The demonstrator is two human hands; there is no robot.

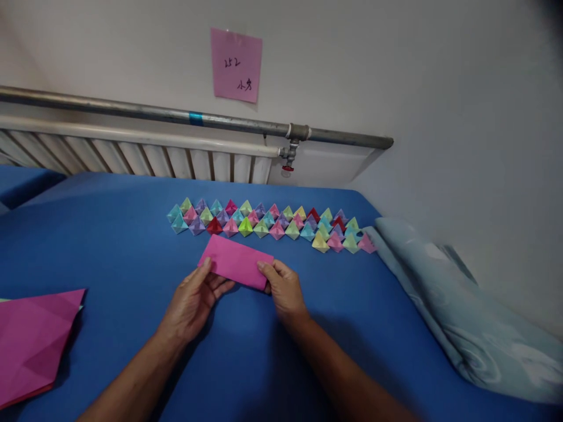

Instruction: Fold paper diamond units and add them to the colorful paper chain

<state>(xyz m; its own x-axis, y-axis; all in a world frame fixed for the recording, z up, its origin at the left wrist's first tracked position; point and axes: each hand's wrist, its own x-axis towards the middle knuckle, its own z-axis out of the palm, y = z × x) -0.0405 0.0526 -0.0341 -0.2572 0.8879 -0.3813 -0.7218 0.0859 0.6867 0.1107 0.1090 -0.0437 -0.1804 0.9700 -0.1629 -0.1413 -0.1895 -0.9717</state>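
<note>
A bright pink sheet of paper (236,261), folded into a flat rectangle, is held above the blue surface between both hands. My left hand (192,299) pinches its left end, the thumb on top and the fingers underneath. At the right end my right hand (285,287) grips it, thumb on the front face and the other fingers curled behind. Just beyond the paper, several small folded paper pieces (245,227) in many colours stand in staggered rows. The underside of the folded sheet is hidden.
Larger pink paper sheets (35,340) lie stacked at the left edge. A pale blue patterned cloth (466,316) is bunched along the right. Behind the blue table (118,234) are a radiator (153,158), a metal pipe (145,111) and a pink wall note (236,73).
</note>
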